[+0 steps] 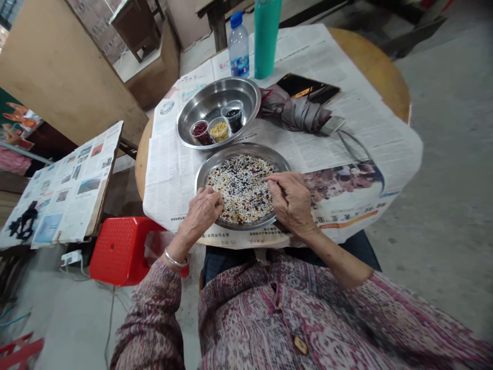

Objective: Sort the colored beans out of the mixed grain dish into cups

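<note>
Left hand (204, 205) sat curled at left rim of steel plate (215, 160); right hand (289, 199), forefinger extended, overhung mixed grains (242, 182); couldn't make out whether fingers pinched any

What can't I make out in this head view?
Head view:
Left hand: its curled fingers hide whether it pinches anything.
Right hand: anything at its fingertips is too small to tell.
Plate: both hands cover parts of its rim.
Green bottle: top cut off by the upper edge.
Newspaper: fine print too small.
</note>
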A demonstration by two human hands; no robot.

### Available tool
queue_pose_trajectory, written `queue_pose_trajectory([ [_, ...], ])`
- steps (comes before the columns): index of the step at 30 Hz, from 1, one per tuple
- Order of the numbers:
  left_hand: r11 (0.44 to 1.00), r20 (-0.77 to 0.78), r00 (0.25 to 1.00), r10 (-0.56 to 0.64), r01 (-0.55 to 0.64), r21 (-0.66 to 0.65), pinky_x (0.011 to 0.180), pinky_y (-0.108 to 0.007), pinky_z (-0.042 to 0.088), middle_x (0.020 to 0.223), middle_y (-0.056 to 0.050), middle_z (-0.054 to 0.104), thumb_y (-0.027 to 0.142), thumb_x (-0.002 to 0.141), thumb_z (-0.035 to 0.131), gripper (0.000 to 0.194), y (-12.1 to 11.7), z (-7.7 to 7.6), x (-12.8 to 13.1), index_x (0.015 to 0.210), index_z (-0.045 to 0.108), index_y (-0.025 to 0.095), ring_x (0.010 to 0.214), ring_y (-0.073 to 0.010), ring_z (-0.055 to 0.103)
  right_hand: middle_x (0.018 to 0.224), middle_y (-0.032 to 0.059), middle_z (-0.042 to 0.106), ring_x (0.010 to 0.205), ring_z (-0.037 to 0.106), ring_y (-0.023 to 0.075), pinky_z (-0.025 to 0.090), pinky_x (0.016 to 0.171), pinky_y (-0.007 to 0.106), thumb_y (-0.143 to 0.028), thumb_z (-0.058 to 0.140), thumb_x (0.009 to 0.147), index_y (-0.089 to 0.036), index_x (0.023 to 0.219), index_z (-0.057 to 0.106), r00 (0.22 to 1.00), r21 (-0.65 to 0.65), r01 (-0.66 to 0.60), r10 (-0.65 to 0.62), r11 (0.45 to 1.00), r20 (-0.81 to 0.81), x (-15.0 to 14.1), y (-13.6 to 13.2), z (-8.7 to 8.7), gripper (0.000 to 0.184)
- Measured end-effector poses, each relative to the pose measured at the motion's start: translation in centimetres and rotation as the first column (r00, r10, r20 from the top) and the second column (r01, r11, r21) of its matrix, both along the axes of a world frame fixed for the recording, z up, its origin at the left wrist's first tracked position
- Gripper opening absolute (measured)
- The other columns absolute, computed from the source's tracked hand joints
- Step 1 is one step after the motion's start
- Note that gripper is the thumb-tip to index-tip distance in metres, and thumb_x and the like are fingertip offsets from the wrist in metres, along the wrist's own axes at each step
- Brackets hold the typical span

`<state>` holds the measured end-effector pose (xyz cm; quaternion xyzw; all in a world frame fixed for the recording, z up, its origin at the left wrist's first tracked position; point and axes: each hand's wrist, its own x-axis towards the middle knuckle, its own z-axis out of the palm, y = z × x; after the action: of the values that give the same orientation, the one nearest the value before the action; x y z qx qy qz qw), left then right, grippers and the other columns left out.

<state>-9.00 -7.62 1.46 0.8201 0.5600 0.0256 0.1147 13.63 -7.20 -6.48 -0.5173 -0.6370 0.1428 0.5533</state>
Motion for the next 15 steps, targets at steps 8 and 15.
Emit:
queue_pose_trajectory([
  [8, 0.995, 0.084, 0.994, 0.071, -0.077, 0.067, 0.1, -0.041, 0.053, 0.11, -0.009, 0.061, 0.008, 0.091, 0.06, 0.027, 2.4, -2.3, 1.0, 0.116, 0.064, 0.016, 0.105, -0.0222, 0.061, 0.092, 0.0056, 0.074, 0.093, 0.066, 0.0255, 0.051, 0.09, 0.046, -0.03, 0.049, 0.098, -0.027, 0.09, 0.068, 1.0, 0.008, -0.012, 0.012, 1.0, -0.01, 0.1, 0.0, -0.2, 0.021],
  [15, 0.993, 0.241, 0.97, -0.039, 0.011, 0.118, 0.102, -0.037, 0.052, 0.102, -0.004, 0.07, 0.006, 0.097, 0.048, 0.025, 5.9, -3.7, 3.0, 0.104, 0.068, 0.019, 0.101, -0.0177, 0.064, 0.091, 0.0046, 0.073, 0.092, 0.066, 0.0249, 0.051, 0.088, 0.045, -0.031, 0.048, 0.098, -0.026, 0.091, 0.068, 1.0, 0.003, -0.002, 0.002, 1.0, -0.005, 0.0, 0.0, -0.2, 0.022],
])
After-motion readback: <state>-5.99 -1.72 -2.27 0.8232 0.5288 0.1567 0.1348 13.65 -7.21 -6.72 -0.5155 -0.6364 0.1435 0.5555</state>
